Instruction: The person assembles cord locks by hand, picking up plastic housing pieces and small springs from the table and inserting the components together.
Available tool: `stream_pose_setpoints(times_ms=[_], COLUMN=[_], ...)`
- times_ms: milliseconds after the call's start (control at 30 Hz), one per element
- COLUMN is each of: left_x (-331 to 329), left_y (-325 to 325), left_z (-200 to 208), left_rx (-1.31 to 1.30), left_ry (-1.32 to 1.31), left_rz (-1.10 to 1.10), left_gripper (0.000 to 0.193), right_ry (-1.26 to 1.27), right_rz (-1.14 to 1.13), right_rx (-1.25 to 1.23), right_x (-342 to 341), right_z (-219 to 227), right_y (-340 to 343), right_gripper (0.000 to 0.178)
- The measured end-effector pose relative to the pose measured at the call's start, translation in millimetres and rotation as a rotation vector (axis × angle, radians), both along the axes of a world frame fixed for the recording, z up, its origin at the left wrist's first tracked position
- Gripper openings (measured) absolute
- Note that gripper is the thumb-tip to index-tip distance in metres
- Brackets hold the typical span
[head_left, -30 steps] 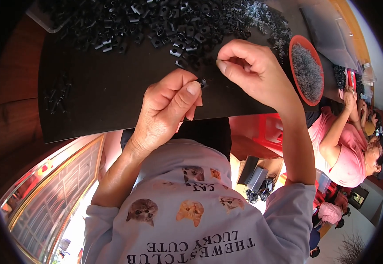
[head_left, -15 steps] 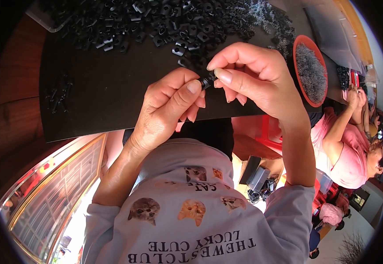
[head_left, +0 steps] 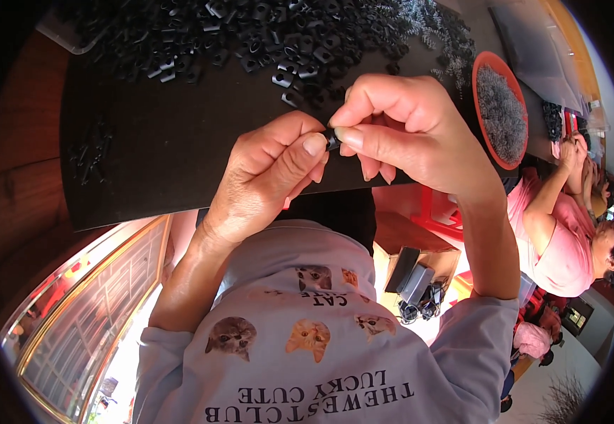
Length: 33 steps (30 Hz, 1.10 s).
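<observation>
Between my hands, over the front of the dark table (head_left: 173, 134), is a small black cylindrical part (head_left: 332, 138). My left hand (head_left: 264, 166) pinches it between thumb and fingers. Thumb and index finger of my right hand (head_left: 406, 127) close on the part's other end, and their tips hide much of it. Just beyond my hands lies a big heap of black plastic parts (head_left: 250, 42), short tubes with holes among them. Small metal springs (head_left: 423, 28) are piled at its right.
An orange-red bowl (head_left: 478, 106) full of springs stands at the right. Several thin black pieces (head_left: 91, 155) lie at the table's left. A cardboard box (head_left: 391, 240) with black devices (head_left: 416, 283) is below the table edge. A person in pink (head_left: 557, 240) sits at the right.
My right thumb and index finger have moved slightly left and down onto the black part, closing the gap to my left hand. The left hand stays nearly still.
</observation>
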<state>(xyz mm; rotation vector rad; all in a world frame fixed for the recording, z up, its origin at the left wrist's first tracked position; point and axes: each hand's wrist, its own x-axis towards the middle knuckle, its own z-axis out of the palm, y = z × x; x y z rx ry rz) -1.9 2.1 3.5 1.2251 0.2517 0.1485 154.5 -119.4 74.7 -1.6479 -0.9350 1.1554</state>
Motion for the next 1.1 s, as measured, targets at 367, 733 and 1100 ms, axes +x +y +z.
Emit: stream_pose_setpoints(times_ms=[367,733,1100], left_x=[3,7,2], left_y=[-4,-8,-4], left_z=[6,4,9], left_rx=[0.04,-0.102,-0.233], left_ry=[0.083,-0.007,-0.027], left_rz=[0.043,0.191,0.123], left_gripper=[0.027,0.022,0.024], right_ry=[-0.036,-1.007,-1.24], right_rz=[0.071,0.059,0.054], right_rx=[-0.033,0.449,0.514], right_x=[5,-5,-4], right_z=[-3,-31,-24], right_y=[2,2,2], right_gripper=[0.007,0.029,0.031])
